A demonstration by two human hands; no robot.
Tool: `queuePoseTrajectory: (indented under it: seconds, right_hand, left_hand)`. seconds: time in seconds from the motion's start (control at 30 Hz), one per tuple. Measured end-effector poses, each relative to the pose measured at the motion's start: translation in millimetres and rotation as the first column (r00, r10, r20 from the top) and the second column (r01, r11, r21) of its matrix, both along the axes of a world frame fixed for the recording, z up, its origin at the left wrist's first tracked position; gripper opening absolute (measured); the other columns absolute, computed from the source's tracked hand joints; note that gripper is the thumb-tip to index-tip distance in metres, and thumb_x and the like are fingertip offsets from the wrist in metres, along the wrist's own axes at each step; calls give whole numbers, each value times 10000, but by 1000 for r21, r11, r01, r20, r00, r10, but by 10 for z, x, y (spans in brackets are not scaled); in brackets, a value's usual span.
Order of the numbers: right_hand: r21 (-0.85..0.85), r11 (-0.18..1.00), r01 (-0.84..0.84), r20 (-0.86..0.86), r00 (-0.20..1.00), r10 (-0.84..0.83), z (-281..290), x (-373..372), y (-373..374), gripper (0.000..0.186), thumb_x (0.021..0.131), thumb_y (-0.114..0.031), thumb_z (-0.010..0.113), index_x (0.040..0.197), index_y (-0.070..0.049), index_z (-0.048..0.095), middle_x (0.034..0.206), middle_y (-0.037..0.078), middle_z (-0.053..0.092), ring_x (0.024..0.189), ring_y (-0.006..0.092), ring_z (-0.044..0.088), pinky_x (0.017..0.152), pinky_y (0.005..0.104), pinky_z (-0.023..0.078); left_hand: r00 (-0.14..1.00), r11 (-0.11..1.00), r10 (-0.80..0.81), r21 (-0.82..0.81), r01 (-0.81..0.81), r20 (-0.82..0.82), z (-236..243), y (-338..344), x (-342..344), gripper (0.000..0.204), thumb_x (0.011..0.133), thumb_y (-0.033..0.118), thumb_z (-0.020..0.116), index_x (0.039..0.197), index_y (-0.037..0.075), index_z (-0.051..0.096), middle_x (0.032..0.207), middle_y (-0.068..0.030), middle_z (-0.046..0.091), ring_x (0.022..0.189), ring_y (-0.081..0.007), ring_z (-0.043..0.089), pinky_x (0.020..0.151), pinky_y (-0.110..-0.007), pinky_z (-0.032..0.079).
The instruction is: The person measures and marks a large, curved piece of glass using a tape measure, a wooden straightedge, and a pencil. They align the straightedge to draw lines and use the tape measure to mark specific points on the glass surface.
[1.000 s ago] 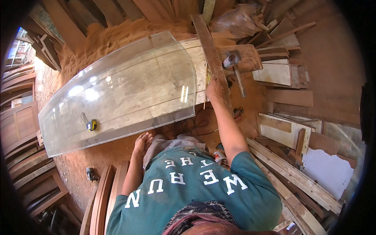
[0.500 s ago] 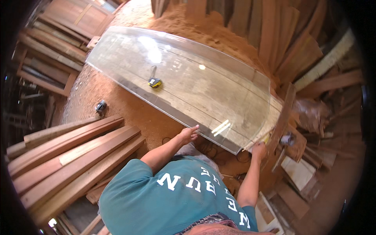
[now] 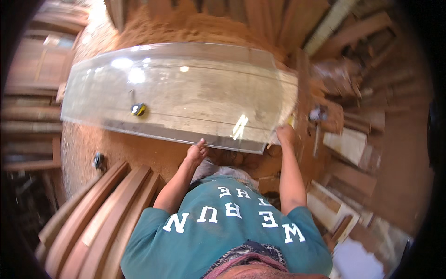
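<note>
A large clear glass sheet lies flat over a pale wooden board top. At its near edge is my left hand, fingers curled under and the thumb over the rim. My right hand is closed beside the sheet's near right corner. What it holds is mostly hidden; a thin light strip shows below the fingers and something yellow just beyond them. A black and yellow tape measure rests on the glass toward the left.
Long planks are stacked at the near left. More boards lean at the far left. Behind the glass is heaped sawdust with upright planks. A small dark tool sits on the ground. Wood offcuts lie at the right.
The whole view has turned, so the glass now lies more level across it and further left. Both hands stay by the same near edge and corner. The tape measure keeps its place on the glass.
</note>
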State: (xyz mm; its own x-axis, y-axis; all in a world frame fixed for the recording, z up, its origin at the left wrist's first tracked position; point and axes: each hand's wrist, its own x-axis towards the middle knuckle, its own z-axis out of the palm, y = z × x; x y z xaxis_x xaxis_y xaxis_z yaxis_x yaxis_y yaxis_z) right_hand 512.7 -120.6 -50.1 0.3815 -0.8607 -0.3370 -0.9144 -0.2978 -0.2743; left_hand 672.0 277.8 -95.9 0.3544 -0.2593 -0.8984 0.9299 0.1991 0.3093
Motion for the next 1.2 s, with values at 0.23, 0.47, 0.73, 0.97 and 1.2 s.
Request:
queuePoseTrajectory:
  seconds: [0.23,0.47,0.73,0.97,1.2]
  right_hand:
    - [100,991,92,77,992,-100,154,-95,133,267,822,-273,646,880,-28,735,906,235,728,869,400,715,785,474,547]
    - [178,981,82,372,917,-144,244,-403,409,185,859,-177,679,932,-9,698,805,177,710,750,274,696,706,394,532]
    - [380,925,-13,590,773,-232,974,-747,708,218,959,-63,592,1139,-12,705,916,125,750,855,193,713,791,309,540]
    - [305,951,-46,608,778,-157,1406,-1193,1136,259,988,-66,542,1184,0,698,1042,139,766,937,178,711,851,312,542]
    - [445,896,17,453,859,-241,1284,-1486,2042,303,991,-104,558,1255,-25,684,1125,113,763,901,147,706,817,290,548]
  left_hand:
    - [997,992,-79,-100,79,7,-341,230,63,303,1009,279,665,1163,37,569,1079,-101,648,1028,-260,652,954,-398,536]
    - [992,940,-122,-319,124,25,-521,424,106,178,1017,281,655,990,109,619,852,-3,617,819,-173,615,854,-362,536]
    - [996,995,-87,-40,87,2,-65,128,66,197,1016,305,654,1044,112,628,931,-13,638,963,-199,629,956,-381,499]
    - [995,995,-94,-27,93,-33,-90,114,95,221,1027,305,633,1113,102,619,1044,-65,664,1102,-255,625,1036,-416,465]
    - [996,996,-56,69,61,-65,99,-69,72,317,1038,312,606,1234,65,577,1196,-121,641,1240,-293,573,1105,-441,414]
